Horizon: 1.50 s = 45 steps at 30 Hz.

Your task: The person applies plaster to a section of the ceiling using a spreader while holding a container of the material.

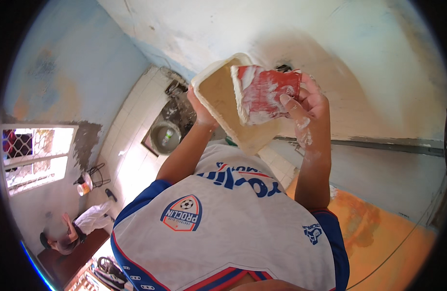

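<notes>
A pale rectangular tray [214, 92], crusted with whitish paste along its rim, is tilted up in front of my chest. My left hand [200, 107] grips its left side, with the fingers partly hidden behind it. In my right hand [308, 102] is a flat red putty spreader [266, 92], pinched by its right end between thumb and fingers. White paste is smeared over the spreader's face, and a thicker bead runs along its left edge. That edge overlaps the tray's opening; contact cannot be made out. Dried paste also marks my right thumb and wrist.
A patchy, plastered wall [301, 29] rises just ahead. On the tiled floor to the left stands a round grey basin [166, 137] with a bottle in it. Farther left are a barred window [36, 157], a dark-framed chair [99, 174] and another person [70, 235] on a bench.
</notes>
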Each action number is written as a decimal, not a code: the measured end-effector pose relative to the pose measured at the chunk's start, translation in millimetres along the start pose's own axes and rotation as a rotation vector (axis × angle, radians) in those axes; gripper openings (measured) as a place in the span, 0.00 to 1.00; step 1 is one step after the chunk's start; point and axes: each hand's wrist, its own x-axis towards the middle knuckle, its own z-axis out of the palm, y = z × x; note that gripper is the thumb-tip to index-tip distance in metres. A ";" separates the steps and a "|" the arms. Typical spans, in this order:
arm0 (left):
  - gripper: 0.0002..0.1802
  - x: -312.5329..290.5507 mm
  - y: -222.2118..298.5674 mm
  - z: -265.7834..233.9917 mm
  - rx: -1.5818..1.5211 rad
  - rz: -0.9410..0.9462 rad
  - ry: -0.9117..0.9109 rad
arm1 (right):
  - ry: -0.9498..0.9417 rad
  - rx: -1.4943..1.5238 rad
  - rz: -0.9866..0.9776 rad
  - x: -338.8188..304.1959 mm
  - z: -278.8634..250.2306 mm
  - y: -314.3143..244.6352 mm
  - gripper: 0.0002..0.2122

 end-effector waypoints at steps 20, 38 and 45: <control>0.42 -20.6 6.1 74.1 -0.142 -0.178 -0.129 | 0.243 0.394 -0.532 15.8 -41.1 -112.8 0.18; 0.42 -0.4 4.2 39.2 -0.303 -0.214 -0.122 | 1.109 -1.968 -1.769 17.6 -70.2 -422.5 0.22; 0.42 0.4 0.0 33.9 -0.275 -0.235 -0.094 | 0.930 -2.240 -1.642 49.9 -119.0 -330.3 0.27</control>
